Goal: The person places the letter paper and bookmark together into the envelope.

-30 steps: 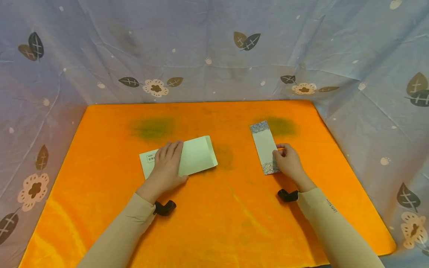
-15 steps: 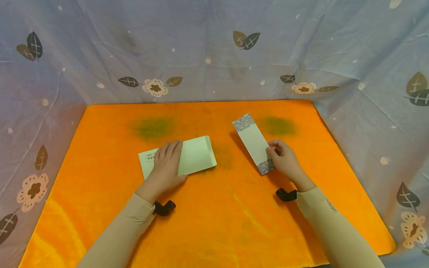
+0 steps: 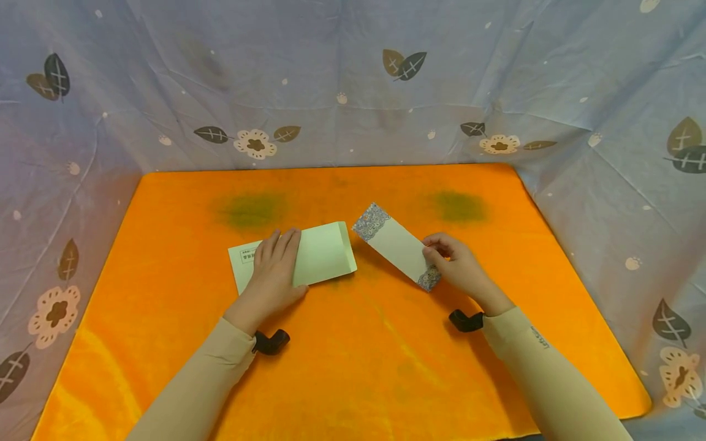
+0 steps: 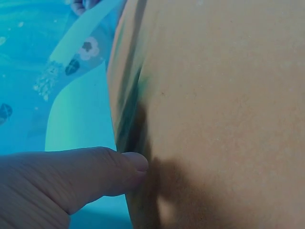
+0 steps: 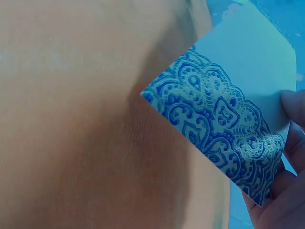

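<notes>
A pale green envelope lies at the left-middle of the cloth, its flap end facing right and some small print at its left end. My left hand rests on it, fingers straight and covering its middle. To the right, my right hand pinches a white card by its edge between thumb and fingers. Blue lace patterns band both card ends. Tilted up leftward, the card has its far end close to the envelope's flap, apart from it. The right wrist view shows the patterned near end of the card.
An orange cloth covers the table, with two dark green patches toward the back. Patterned grey-blue curtains stand behind and at both sides. Black curved wrist pieces sit beside the cuffs.
My right hand has moved slightly left and turned the card counterclockwise, swinging its far end toward the envelope. The left hand and envelope have stayed nearly still.
</notes>
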A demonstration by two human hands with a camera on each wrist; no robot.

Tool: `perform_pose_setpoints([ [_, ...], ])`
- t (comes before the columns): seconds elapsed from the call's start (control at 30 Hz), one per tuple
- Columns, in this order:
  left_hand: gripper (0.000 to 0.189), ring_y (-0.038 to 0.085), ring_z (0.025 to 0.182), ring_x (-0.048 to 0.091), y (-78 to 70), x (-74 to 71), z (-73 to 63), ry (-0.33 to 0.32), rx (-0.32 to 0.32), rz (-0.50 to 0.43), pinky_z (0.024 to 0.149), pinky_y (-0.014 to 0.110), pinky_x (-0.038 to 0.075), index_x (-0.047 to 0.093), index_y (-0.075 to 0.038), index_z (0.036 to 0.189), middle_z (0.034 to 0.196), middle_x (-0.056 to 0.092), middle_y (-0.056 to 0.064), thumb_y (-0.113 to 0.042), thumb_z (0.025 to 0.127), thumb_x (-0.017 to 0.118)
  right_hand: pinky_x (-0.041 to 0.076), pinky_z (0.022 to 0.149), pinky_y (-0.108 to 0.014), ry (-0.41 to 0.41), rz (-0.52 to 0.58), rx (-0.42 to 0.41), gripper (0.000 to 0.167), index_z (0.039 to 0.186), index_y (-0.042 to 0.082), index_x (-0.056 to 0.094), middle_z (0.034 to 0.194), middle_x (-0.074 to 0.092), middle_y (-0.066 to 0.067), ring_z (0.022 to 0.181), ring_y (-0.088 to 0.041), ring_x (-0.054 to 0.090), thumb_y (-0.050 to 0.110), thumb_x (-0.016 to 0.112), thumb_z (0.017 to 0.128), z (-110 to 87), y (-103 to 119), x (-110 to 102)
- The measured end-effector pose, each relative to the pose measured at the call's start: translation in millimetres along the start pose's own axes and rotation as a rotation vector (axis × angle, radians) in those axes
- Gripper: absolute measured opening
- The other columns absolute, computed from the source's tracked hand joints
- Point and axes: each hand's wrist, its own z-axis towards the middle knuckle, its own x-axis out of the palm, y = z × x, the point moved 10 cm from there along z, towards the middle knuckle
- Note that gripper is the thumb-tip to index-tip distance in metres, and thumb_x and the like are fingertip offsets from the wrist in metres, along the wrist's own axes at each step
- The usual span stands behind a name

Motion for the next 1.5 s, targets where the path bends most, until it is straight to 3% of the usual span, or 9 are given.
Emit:
perform_pose_setpoints([
  [0.2, 0.112, 0.042, 0.143, 0.005, -1.2, -1.1, 0.6, -0.007, 0.007, 0.01, 0.114, 0.055, 0.003, 0.012, -0.004, 0.154, 0.158, 0.014, 0.017, -0.03, 0.073, 0.085, 0.048, 0.067, -0.034, 0.055, -0.024, -0.013, 0.021, 0.117, 0.017, 0.06, 0.101, 0.063, -0.001, 0.084, -0.021, 0.056, 0.028, 0.053, 0.1, -1.3, 5, 9],
  [0.53, 0.112, 0.041, 0.143, 0.005, -4.9, -2.3, 2.1, -0.037, 0.042, 0.021, 0.114, 0.054, 0.003, 0.014, -0.004, 0.154, 0.157, 0.016, 0.017, -0.026, 0.072, 0.087, 0.046, 0.061, -0.033, 0.112, -0.033, 0.001, 0.02, 0.118, 0.022, 0.061, 0.098, 0.062, 0.001, 0.08, -0.022, 0.054, 0.029, 0.053, 0.1, -1.9, 7, 17],
  [0.67, 0.112, 0.041, 0.143, 0.006, -9.1, -3.6, 2.7, -0.059, 0.072, 0.033, 0.114, 0.054, 0.004, 0.015, -0.003, 0.154, 0.157, 0.017, 0.017, -0.024, 0.07, 0.088, 0.043, 0.054, -0.031, 0.126, -0.019, 0.023, 0.022, 0.118, 0.026, 0.064, 0.09, 0.061, -0.002, 0.065, -0.023, 0.049, 0.033, 0.054, 0.099, -1.3, 5, 18],
  [0.8, 0.113, 0.041, 0.144, 0.004, -10.8, -3.5, 2.8, -0.064, 0.086, 0.042, 0.114, 0.054, 0.003, 0.014, -0.004, 0.154, 0.158, 0.016, 0.017, -0.024, 0.07, 0.088, 0.04, 0.048, -0.032, 0.144, -0.015, 0.038, 0.025, 0.119, 0.028, 0.065, 0.093, 0.063, -0.001, 0.052, -0.024, 0.041, 0.036, 0.055, 0.099, -0.1, 5, 20],
  [0.93, 0.113, 0.041, 0.144, 0.006, -12.1, -3.2, 2.8, -0.07, 0.098, 0.057, 0.115, 0.054, 0.004, 0.014, -0.004, 0.154, 0.158, 0.016, 0.016, -0.024, 0.07, 0.088, 0.042, 0.052, -0.033, 0.146, -0.025, 0.032, 0.027, 0.121, 0.027, 0.065, 0.106, 0.064, 0.003, 0.06, -0.024, 0.047, 0.037, 0.055, 0.098, 2.0, 9, 22],
  [1.13, 0.113, 0.041, 0.144, 0.006, -15.5, -1.3, 2.3, -0.055, 0.119, 0.076, 0.115, 0.054, 0.003, 0.012, -0.005, 0.155, 0.158, 0.016, 0.016, -0.026, 0.072, 0.087, 0.047, 0.055, -0.036, 0.131, -0.037, 0.04, 0.025, 0.117, 0.024, 0.065, 0.103, 0.065, 0.003, 0.07, -0.023, 0.055, 0.037, 0.058, 0.097, 7.6, 15, 27],
  [1.27, 0.112, 0.039, 0.145, 0.004, -18.3, 0.5, 1.4, -0.036, 0.129, 0.09, 0.115, 0.053, 0.002, 0.011, -0.006, 0.155, 0.158, 0.016, 0.015, -0.026, 0.074, 0.086, 0.052, 0.075, -0.038, 0.123, -0.055, 0.048, 0.027, 0.117, 0.019, 0.066, 0.102, 0.065, 0.004, 0.087, -0.015, 0.061, 0.035, 0.061, 0.096, 13.0, 19, 33],
  [1.37, 0.112, 0.039, 0.145, 0.004, -22.5, 1.1, 0.6, -0.031, 0.146, 0.096, 0.115, 0.053, 0.002, 0.011, -0.006, 0.155, 0.158, 0.016, 0.014, -0.026, 0.074, 0.085, 0.052, 0.082, -0.039, 0.124, -0.068, 0.049, 0.03, 0.118, 0.015, 0.066, 0.1, 0.065, 0.005, 0.091, -0.014, 0.061, 0.035, 0.063, 0.095, 17.0, 24, 39],
  [1.5, 0.111, 0.039, 0.144, 0.005, -28.1, 1.6, 0.2, -0.035, 0.169, 0.094, 0.115, 0.052, 0.001, 0.013, -0.005, 0.155, 0.158, 0.018, 0.014, -0.026, 0.073, 0.085, 0.052, 0.075, -0.038, 0.13, -0.069, 0.039, 0.031, 0.117, 0.013, 0.067, 0.095, 0.065, 0.004, 0.086, -0.016, 0.06, 0.034, 0.065, 0.094, 21.7, 31, 46],
])
